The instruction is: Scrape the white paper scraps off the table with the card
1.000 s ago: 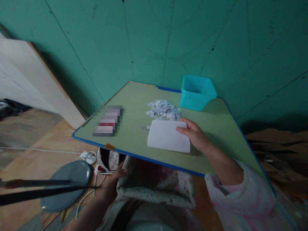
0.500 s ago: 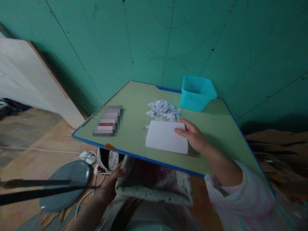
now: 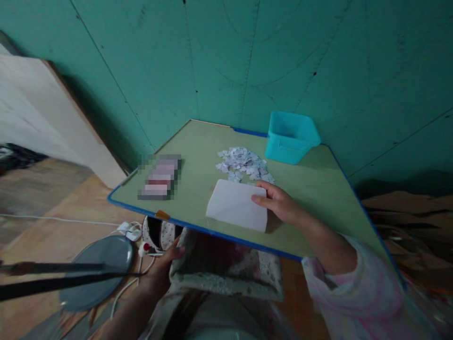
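My right hand (image 3: 278, 202) grips the right end of a blank white card (image 3: 236, 204), thumb on top and fingers behind. The card is just above the tabletop, near its front edge. Small torn scraps of paper (image 3: 242, 159) lie heaped just behind it, some close to my fingers. Below the table edge, my left hand (image 3: 169, 264) is closed on the left side of a stained, open-topped cloth bag (image 3: 226, 285). Only its thumb shows clearly; the other fingers are hidden.
A turquoise plastic bin (image 3: 292, 139) stands at the back right of the green, blue-edged table (image 3: 198, 141). A pixelated phone-like object (image 3: 161, 178) lies at the left. Below left are a grey round stool (image 3: 97, 274), a power strip (image 3: 129, 231) and white cables.
My right hand has moved the card a little left and toward me, uncovering more scraps behind it. The left hand and the bag have hardly moved.
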Demonstrator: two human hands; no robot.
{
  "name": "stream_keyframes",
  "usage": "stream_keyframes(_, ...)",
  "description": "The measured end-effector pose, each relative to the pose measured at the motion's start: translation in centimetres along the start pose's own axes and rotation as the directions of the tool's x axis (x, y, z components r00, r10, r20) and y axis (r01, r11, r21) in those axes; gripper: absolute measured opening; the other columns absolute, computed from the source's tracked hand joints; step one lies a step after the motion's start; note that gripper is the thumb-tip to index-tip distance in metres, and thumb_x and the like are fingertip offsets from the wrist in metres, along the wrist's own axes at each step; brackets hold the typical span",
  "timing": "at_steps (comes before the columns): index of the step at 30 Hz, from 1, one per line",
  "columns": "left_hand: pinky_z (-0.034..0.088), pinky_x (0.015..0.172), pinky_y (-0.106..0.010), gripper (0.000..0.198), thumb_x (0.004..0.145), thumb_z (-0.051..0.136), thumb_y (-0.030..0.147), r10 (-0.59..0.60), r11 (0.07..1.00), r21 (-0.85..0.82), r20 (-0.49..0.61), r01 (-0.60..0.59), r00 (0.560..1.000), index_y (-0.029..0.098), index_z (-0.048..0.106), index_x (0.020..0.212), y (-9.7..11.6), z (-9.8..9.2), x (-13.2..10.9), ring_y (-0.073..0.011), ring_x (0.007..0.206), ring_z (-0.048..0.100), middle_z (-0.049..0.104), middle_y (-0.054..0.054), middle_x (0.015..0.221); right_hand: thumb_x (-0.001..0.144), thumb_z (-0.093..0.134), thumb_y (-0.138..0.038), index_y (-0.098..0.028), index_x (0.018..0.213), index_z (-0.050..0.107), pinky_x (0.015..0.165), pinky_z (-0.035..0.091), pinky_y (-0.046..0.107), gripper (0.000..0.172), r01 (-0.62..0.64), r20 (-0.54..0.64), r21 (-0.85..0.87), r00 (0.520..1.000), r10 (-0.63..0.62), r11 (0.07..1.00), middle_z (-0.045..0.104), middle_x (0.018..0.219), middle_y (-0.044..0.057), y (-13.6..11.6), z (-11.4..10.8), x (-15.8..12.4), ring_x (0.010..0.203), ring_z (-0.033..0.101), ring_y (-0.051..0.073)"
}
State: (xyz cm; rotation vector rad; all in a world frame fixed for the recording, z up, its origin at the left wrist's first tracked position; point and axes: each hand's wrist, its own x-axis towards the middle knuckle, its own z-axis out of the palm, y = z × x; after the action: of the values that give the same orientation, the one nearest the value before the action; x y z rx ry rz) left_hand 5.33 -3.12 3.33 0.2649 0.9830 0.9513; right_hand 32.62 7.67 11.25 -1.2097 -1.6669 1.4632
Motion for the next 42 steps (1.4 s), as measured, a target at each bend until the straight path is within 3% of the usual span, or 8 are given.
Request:
stream_keyframes(3,0.05,0.065,-0.031,0.056,0.062,0.064,0.02,0.005,1.0,0.01,-0.009,-0.005,1.0,0.019,0.049,0.116,0.0,-0.1,0.0,-0.0265,0.082,0.067,0.074,-0.001,0.074,0.076,0.055,-0.035,-0.021,0.079,0.045,0.055,0.035,0.023,0.018,0.028,-0.052,0.02,0.998,-0.027,0.999,0.05,0.07,-0.002,0.1,-0.2,0.1,0.061,0.046,0.011)
stream_keyframes(8,0.05,0.063,-0.031,0.054,0.062,0.063,0.02,0.025,1.0,0.017,-0.017,-0.025,1.0,0.019,0.05,0.115,0.0,-0.1,0.1,-0.0263,0.078,0.067,0.074,-0.001,0.074,0.077,0.054,-0.04,-0.021,0.082,0.045,0.054,0.036,0.024,0.022,0.028,-0.064,-0.112,0.997,-0.035,0.993,0.051,0.072,-0.001,0.8,-0.4,0.3,0.063,0.048,0.013)
stream_keyframes(18,0.05,0.058,-0.029,0.06,0.062,0.064,0.019,-0.017,1.0,0.007,-0.029,0.018,0.999,0.02,0.046,0.12,0.0,-0.3,0.1,-0.0237,0.071,0.068,0.074,0.001,0.072,0.078,0.054,-0.038,-0.02,0.086,0.045,0.055,0.038,0.023,0.021,0.009,0.06,-0.076,0.998,-0.004,0.997,0.054,0.076,0.0,0.9,0.4,0.0,0.067,0.052,0.013)
stream_keyframes(26,0.05,0.055,-0.028,0.059,0.059,0.067,0.021,-0.01,1.0,0.005,-0.018,0.01,1.0,0.02,0.049,0.116,-0.1,-0.3,0.5,-0.0233,0.067,0.068,0.073,0.0,0.071,0.077,0.055,-0.035,-0.02,0.08,0.045,0.049,0.035,0.021,0.019,0.035,0.111,-0.106,0.994,-0.023,0.994,0.048,0.07,-0.003,0.6,0.5,-0.3,0.061,0.047,0.009)
stream_keyframes(33,0.05,0.055,-0.028,0.059,0.059,0.067,0.021,-0.018,1.0,-0.013,0.004,0.019,1.0,0.02,0.051,0.116,0.0,0.1,0.3,-0.0241,0.068,0.068,0.074,-0.001,0.073,0.077,0.057,-0.034,-0.02,0.086,0.047,0.051,0.038,0.02,0.02,-0.038,0.228,0.078,0.974,0.02,0.996,0.052,0.074,-0.002,-0.2,1.0,-0.7,0.062,0.049,0.009)
stream_keyframes(35,0.05,0.056,-0.029,0.059,0.06,0.066,0.021,-0.029,0.999,-0.019,0.013,0.03,0.999,0.021,0.051,0.117,0.0,0.1,0.3,-0.0246,0.069,0.068,0.074,-0.001,0.075,0.076,0.057,-0.034,-0.02,0.085,0.047,0.051,0.038,0.021,0.02,-0.032,0.177,0.094,0.984,0.015,0.995,0.052,0.074,-0.003,-0.2,1.0,-0.7,0.061,0.049,0.009)
stream_keyframes(38,0.051,0.058,-0.03,0.059,0.06,0.067,0.02,-0.03,0.999,-0.022,0.017,0.03,0.999,0.021,0.051,0.116,0.0,0.0,0.4,-0.0251,0.07,0.068,0.074,-0.002,0.077,0.075,0.057,-0.036,-0.02,0.082,0.047,0.049,0.036,0.021,0.02,0.017,-0.008,0.048,1.0,-0.016,0.999,0.049,0.069,-0.004,0.0,0.7,-0.4,0.058,0.047,0.009)
stream_keyframes(42,0.051,0.058,-0.029,0.058,0.059,0.068,0.02,0.001,1.0,-0.027,-0.002,-0.002,1.0,0.021,0.052,0.114,-0.2,-0.3,0.5,-0.0249,0.072,0.068,0.074,-0.001,0.077,0.076,0.056,-0.038,-0.021,0.083,0.046,0.048,0.037,0.022,0.021,0.061,-0.256,0.019,0.965,-0.054,0.998,0.05,0.066,-0.004,0.1,0.2,0.3,0.057,0.048,0.01)
